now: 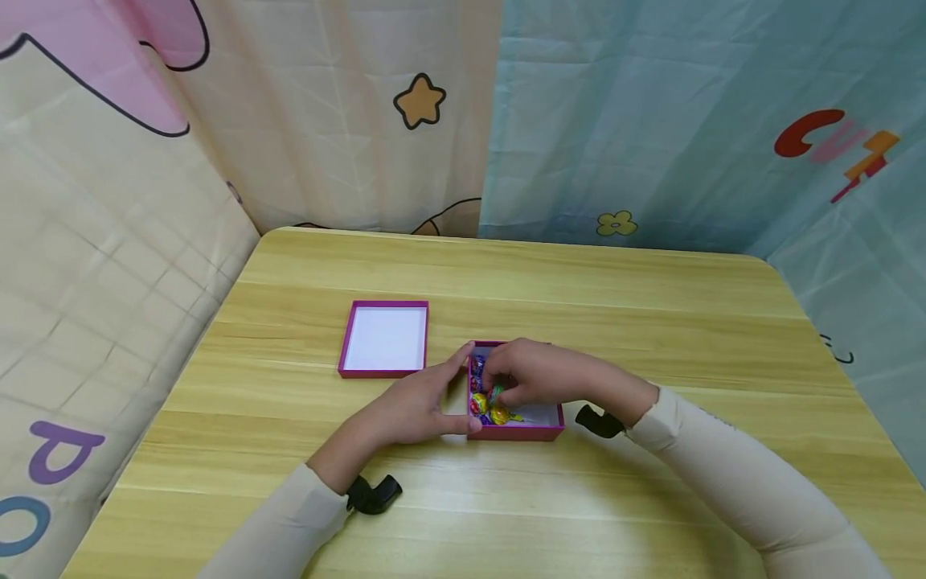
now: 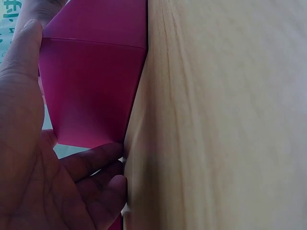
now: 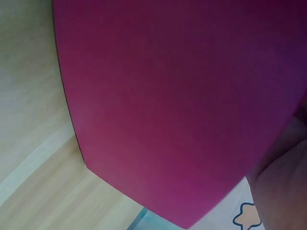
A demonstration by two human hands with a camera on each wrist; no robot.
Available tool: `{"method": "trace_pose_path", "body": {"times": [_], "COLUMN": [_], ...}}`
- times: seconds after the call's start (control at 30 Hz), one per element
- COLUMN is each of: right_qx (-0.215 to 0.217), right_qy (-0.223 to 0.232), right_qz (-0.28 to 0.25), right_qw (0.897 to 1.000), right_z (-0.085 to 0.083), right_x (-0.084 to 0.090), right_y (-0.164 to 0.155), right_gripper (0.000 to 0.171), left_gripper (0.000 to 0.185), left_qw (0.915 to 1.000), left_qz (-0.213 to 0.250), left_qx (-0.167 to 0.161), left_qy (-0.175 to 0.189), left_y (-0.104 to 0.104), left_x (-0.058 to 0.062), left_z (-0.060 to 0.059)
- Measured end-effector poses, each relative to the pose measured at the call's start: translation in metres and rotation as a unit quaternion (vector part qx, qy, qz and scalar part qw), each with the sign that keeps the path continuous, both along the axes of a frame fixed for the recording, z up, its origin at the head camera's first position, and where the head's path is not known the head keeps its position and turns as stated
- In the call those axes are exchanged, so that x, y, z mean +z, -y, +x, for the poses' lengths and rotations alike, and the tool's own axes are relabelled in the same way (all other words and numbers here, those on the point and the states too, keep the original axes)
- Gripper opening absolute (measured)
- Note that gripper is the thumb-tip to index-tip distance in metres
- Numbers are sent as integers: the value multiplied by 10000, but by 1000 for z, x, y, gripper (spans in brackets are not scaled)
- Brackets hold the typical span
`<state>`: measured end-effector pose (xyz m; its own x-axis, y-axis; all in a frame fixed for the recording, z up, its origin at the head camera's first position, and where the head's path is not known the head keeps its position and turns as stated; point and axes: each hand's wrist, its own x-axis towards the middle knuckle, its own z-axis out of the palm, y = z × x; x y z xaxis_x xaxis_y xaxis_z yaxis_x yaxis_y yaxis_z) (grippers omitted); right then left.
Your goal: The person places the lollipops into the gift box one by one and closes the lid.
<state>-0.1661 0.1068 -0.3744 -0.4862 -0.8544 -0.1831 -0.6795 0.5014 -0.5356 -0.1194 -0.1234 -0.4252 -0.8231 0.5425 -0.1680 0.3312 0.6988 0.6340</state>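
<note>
Candies point(image 1: 479, 404) line the left side of the box point(image 1: 516, 433), beside my right fingers point(image 1: 497, 364), curled inside it; I cannot tell their hold. My spread left fingers point(image 1: 456, 361) touch its left wall.

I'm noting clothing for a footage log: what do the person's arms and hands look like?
The left sleeve and right sleeve are long and off-white, reaching towards the wrists. At the wrists show curved black pieces, the left piece and right piece. The left hand and right hand wear no gloves; no cables show.
</note>
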Motion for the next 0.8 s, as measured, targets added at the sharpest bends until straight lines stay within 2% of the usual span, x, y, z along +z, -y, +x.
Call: {"method": "trace_pose_path", "body": {"times": [0.5,0.8], "right_qx": [-54,-10], "right_qy": [-232,-271], "right_qz": [263,141], "right_qw": [9994,9995], "right_z": [3,3], "right_x": [-4,-5], "right_y": [4,1], "right_gripper": [10,11], "left_gripper": [107,107], "left_qw": [10000,10000], "left_qz": [28,26], "left_qx": [-22,-17], "left_qy": [-41,-48], "left_y": [1,0], "left_x": [-2,-2], "left_z": [-1,-1]}}
